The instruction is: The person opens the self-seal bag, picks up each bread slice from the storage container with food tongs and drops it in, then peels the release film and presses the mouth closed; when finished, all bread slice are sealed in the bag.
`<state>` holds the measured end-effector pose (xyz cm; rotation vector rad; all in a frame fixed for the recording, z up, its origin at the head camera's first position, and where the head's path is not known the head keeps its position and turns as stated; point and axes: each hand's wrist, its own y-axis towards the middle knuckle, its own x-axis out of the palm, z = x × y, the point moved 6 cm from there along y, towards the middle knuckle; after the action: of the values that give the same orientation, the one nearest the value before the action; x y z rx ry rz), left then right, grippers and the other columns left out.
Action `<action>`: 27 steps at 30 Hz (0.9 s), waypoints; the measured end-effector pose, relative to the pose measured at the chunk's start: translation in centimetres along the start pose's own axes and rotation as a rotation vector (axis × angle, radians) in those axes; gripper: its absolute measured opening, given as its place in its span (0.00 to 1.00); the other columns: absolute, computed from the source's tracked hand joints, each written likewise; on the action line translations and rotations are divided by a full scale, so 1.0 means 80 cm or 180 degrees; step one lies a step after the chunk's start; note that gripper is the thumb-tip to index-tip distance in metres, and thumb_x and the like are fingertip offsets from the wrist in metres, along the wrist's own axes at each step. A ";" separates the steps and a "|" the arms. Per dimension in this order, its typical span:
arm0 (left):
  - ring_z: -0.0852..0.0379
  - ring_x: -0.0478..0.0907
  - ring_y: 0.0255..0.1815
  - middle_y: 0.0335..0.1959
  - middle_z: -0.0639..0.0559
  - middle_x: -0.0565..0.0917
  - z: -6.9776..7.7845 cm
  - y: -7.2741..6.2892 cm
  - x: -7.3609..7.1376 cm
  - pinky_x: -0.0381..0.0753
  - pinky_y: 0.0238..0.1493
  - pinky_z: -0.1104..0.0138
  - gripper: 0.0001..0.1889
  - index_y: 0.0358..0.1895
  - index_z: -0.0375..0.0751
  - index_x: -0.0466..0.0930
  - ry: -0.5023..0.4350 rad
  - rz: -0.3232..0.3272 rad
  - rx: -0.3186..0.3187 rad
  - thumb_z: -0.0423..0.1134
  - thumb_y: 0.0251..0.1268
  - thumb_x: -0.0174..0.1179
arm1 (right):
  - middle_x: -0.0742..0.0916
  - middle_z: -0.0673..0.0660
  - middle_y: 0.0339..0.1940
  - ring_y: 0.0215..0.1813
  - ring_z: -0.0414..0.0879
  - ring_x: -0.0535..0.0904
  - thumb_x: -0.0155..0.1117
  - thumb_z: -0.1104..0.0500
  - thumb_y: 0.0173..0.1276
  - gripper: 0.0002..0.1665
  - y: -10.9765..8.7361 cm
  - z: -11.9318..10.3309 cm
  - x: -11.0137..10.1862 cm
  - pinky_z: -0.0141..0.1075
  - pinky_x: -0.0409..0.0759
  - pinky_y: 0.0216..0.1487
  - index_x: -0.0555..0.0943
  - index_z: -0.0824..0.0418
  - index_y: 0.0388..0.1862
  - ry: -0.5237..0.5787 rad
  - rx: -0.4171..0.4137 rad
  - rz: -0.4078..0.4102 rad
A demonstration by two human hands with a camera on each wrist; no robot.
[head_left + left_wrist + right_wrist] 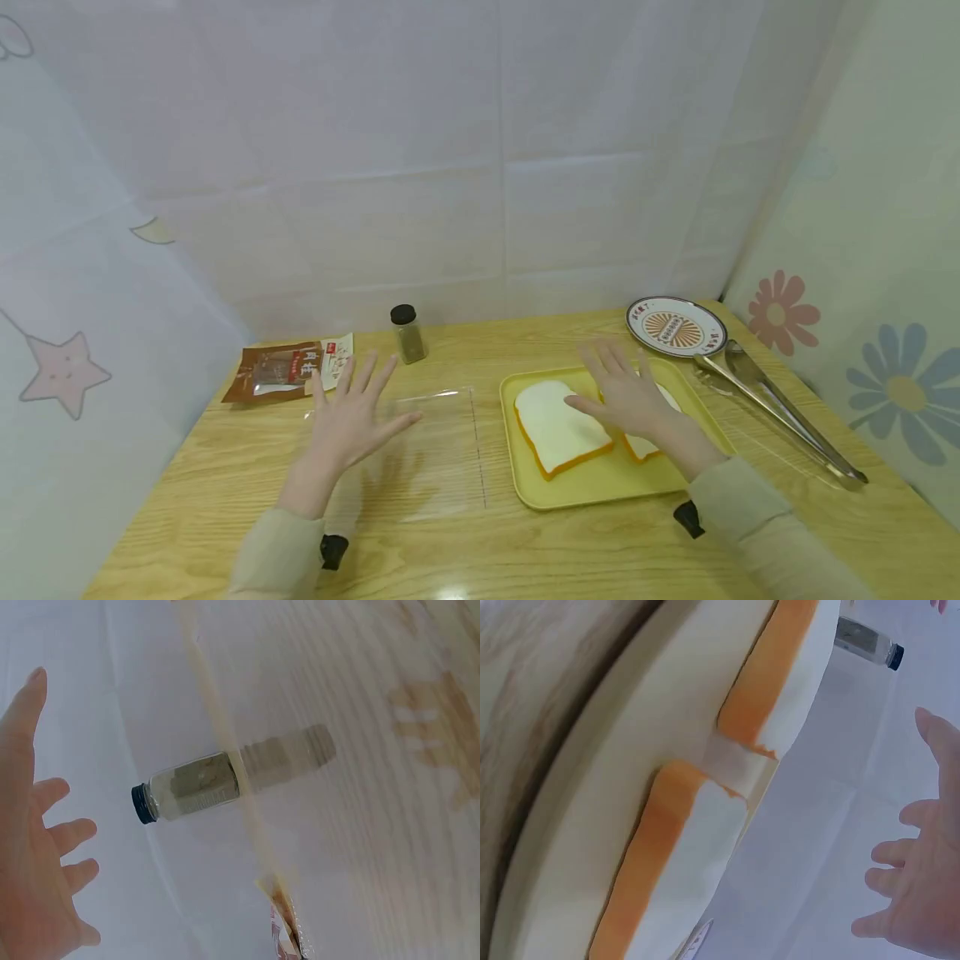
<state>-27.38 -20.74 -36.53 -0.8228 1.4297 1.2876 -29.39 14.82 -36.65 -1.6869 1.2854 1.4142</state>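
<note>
My left hand (pixel 348 429) is spread over a clear plastic sheet (pixel 442 462) on the table, fingers straight and holding nothing. My right hand (pixel 633 400) is likewise spread, above a yellow tray (pixel 536 492). Two slices of white bread with orange crusts lie side by side in the tray; the left slice (pixel 558 425) shows almost whole, while the right slice (pixel 643 447) is partly hidden under my right hand. In the left wrist view, a spice jar (pixel 196 786) with a black lid stands beyond my left hand.
A brown packet (pixel 277 371) lies at the back left, near the spice jar. At the back right is a white plate (pixel 675 327) with an orange print. Metal tongs (pixel 787 417) lie right of the tray. White cloth walls (pixel 465 208) border the table's back and sides.
</note>
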 end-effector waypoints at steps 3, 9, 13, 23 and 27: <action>0.38 0.47 0.76 0.75 0.45 0.55 0.002 -0.003 -0.002 0.30 0.69 0.33 0.47 0.74 0.57 0.50 -0.0141 0.0051 0.0117 0.72 0.54 0.53 | 0.52 0.66 0.76 0.77 0.64 0.43 0.53 0.35 0.67 0.50 -0.001 -0.012 0.006 0.71 0.39 0.68 0.48 0.58 0.77 0.0076 -0.0108 -0.0057; 0.38 0.48 0.76 0.75 0.44 0.56 0.007 -0.007 -0.001 0.32 0.70 0.35 0.46 0.75 0.56 0.49 -0.0422 -0.0003 0.0297 0.71 0.56 0.52 | 0.56 0.67 0.76 0.76 0.63 0.46 0.55 0.38 0.68 0.48 0.001 -0.042 0.015 0.68 0.43 0.70 0.50 0.60 0.76 0.0226 -0.0346 -0.0149; 0.37 0.52 0.74 0.75 0.43 0.55 0.007 -0.014 -0.001 0.47 0.71 0.37 0.45 0.75 0.53 0.49 -0.0721 -0.0126 0.0329 0.68 0.58 0.54 | 0.57 0.68 0.75 0.76 0.63 0.47 0.55 0.41 0.69 0.46 0.007 -0.067 0.027 0.61 0.48 0.73 0.52 0.64 0.75 0.0268 -0.0604 -0.0244; 0.39 0.57 0.72 0.73 0.42 0.58 0.008 -0.025 0.011 0.60 0.70 0.44 0.43 0.73 0.42 0.55 -0.0929 -0.0425 0.0476 0.65 0.61 0.53 | 0.57 0.67 0.75 0.76 0.61 0.50 0.52 0.43 0.72 0.43 0.017 -0.119 0.063 0.56 0.50 0.75 0.52 0.66 0.74 0.0124 -0.1008 -0.0646; 0.38 0.60 0.71 0.71 0.39 0.63 0.011 -0.026 0.019 0.61 0.69 0.44 0.40 0.71 0.39 0.59 -0.1053 -0.0567 0.0494 0.60 0.62 0.56 | 0.56 0.65 0.76 0.77 0.59 0.49 0.51 0.44 0.72 0.43 0.019 -0.134 0.077 0.53 0.48 0.76 0.52 0.68 0.74 0.0109 -0.1036 -0.0840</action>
<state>-25.64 -20.10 -38.48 -0.5872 1.1489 1.1029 -26.83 2.98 -39.41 -2.0158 0.8410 1.4958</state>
